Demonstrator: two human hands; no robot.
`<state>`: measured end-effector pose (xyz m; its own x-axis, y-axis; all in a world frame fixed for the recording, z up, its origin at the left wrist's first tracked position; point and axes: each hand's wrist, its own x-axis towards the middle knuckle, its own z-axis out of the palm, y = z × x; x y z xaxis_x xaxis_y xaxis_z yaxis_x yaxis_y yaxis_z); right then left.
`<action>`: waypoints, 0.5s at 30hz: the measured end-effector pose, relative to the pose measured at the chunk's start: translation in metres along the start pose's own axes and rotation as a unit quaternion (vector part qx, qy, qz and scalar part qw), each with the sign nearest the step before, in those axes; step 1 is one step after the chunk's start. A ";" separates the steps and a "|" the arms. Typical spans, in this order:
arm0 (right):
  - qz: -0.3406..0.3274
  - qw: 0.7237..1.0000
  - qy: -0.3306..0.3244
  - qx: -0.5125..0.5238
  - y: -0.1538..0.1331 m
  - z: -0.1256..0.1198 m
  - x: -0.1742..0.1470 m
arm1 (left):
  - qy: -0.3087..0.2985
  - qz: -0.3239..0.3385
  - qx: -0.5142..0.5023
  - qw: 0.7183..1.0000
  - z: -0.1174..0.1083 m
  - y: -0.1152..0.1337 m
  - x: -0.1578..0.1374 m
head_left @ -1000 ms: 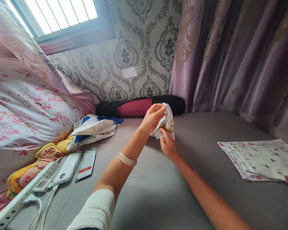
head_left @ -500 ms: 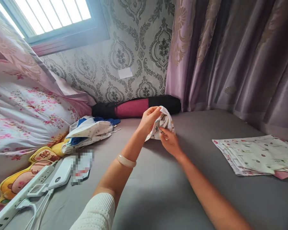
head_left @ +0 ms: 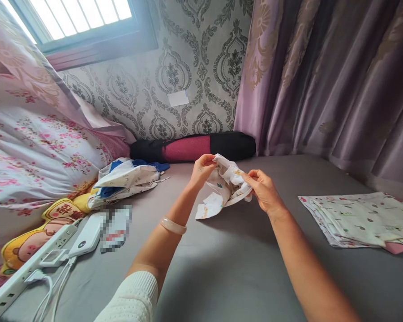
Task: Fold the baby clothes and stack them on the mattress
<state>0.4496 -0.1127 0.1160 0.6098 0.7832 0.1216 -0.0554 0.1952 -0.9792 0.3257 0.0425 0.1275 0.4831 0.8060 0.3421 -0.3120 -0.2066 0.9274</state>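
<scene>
A small white printed cloth [head_left: 226, 185] is held up over the grey bed sheet [head_left: 218, 273], bunched in the middle with one corner hanging to the lower left. My left hand [head_left: 204, 171] is closed, pinching its upper left edge between thumb and fingers. On the other side, my right hand [head_left: 262, 190] pinches the cloth's right edge, also closed. Whether the cloth is a garment I cannot tell. A white bangle [head_left: 173, 226] circles my left wrist.
Folded printed cloths [head_left: 362, 219] lie in a stack at the right. To the left are crumpled white and blue clothes [head_left: 130, 179], a yellow cushion [head_left: 27, 250], a power strip [head_left: 30, 268] and a white power bank [head_left: 87, 235] with cables. A black and red bag [head_left: 188, 147] lies along the wall.
My right hand has moved right and up from the front of the cloth to its right edge. The cloth is spread wider, and its lower left corner hangs out. My left hand shifted slightly left.
</scene>
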 end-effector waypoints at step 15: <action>-0.209 0.868 0.047 -0.448 -0.024 -0.038 -0.005 | -0.087 0.032 0.195 0.976 0.000 -0.021 -0.016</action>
<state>0.4779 -0.1441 0.1322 0.4924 0.6951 0.5238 0.7979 -0.1200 -0.5908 0.3240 0.0339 0.1027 0.6147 0.6850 0.3911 -0.0279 -0.4766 0.8787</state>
